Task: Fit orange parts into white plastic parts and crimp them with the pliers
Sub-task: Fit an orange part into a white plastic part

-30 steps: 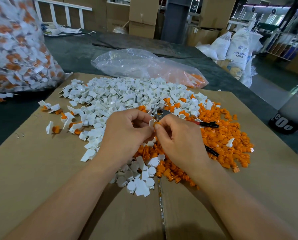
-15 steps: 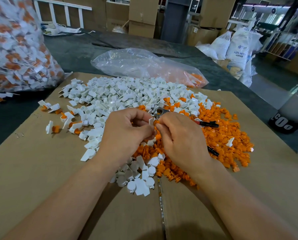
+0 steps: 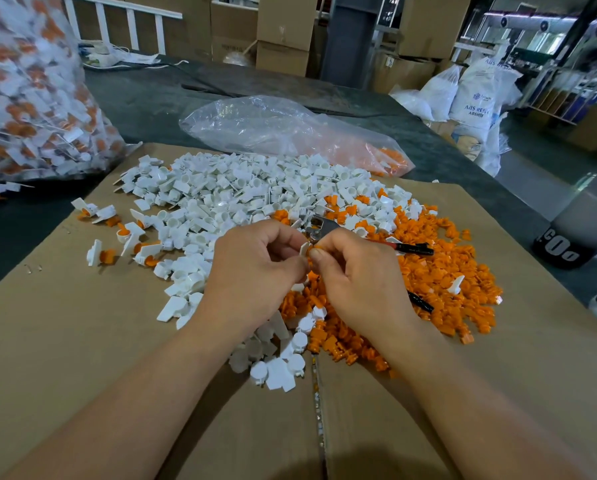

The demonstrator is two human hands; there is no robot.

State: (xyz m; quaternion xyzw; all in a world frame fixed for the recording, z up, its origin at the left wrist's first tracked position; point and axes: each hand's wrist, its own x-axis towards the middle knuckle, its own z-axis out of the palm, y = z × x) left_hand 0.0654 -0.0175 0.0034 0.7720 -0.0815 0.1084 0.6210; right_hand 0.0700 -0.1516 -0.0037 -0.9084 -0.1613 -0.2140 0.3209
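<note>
My left hand (image 3: 255, 271) pinches a white plastic part (image 3: 304, 250) between thumb and fingers. My right hand (image 3: 362, 277) pinches an orange part (image 3: 315, 252) and holds it against the white one. Both hands meet above the piles. A heap of white parts (image 3: 241, 192) covers the cardboard's far left, and a heap of orange parts (image 3: 439, 271) lies to the right. The pliers (image 3: 328, 227) lie on the orange heap behind my right hand, with their red and black handles (image 3: 411, 248) pointing right.
The work lies on a brown cardboard sheet (image 3: 82, 341). Several fitted white-and-orange pieces (image 3: 130, 233) lie at the left. A big bag of finished pieces (image 3: 26, 88) stands at far left. A clear plastic bag (image 3: 276, 129) lies behind the piles.
My hands stayed together over the piles; the fingers shifted slightly as the orange part pressed against the white part.
</note>
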